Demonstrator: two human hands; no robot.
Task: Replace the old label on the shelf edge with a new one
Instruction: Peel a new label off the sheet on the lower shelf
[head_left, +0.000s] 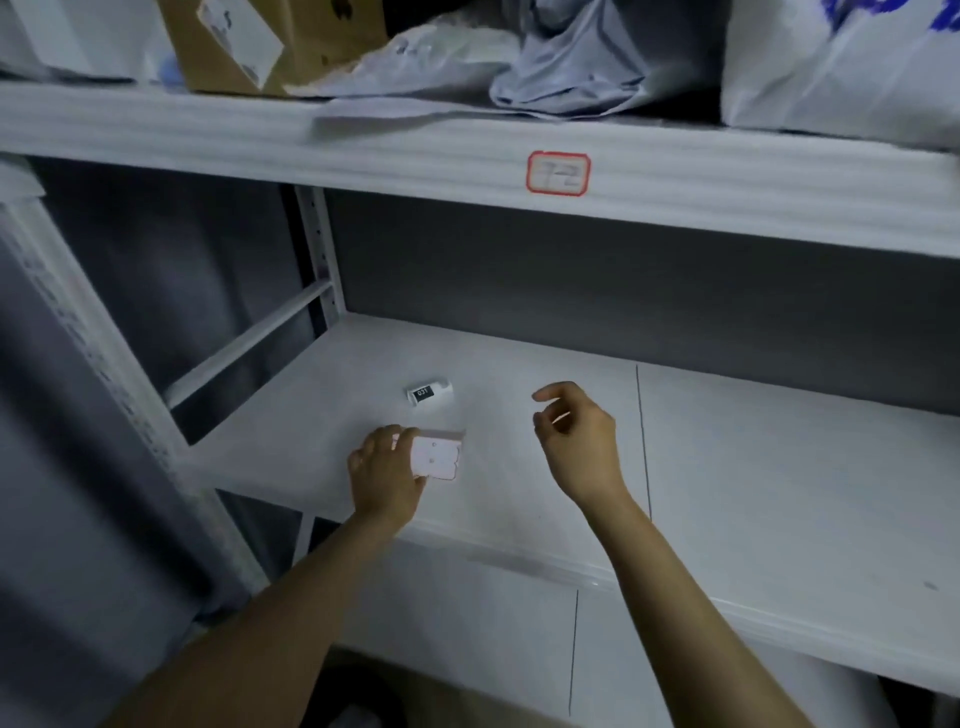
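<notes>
At the far left, the white upright post (98, 358) of the rack runs down past the lower shelf board (769, 467). Above it, a cardboard box (311, 31) sits on the upper shelf.

Your left hand (387, 470) reaches over the front of the lower board and grips a small label sheet (436, 457) by its left edge, fingers curled round it. The sheet is pale, nearly white under the glare, with rounded corners and a thin reddish outline. Its print is too washed out to read. You cannot tell whether it lies flat on the board or is lifted a little.

Just behind the sheet, a small white item (428, 393) with a black patch and light characters lies on the board, apart from both hands.

The old label (558, 173) is stuck to the front of the upper shelf edge (260, 140), well above your hands. It is a white rectangle with rounded corners and a red border, with faint grey handwriting that looks like "7-2".

Your right hand (576, 436) hovers over the board to the right of the sheet, fingers loosely curled, thumb and forefinger apart, holding nothing.

At the top right, a white bag (841, 67) with blue print rests on the upper shelf beside crumpled grey packaging (571, 67).
</notes>
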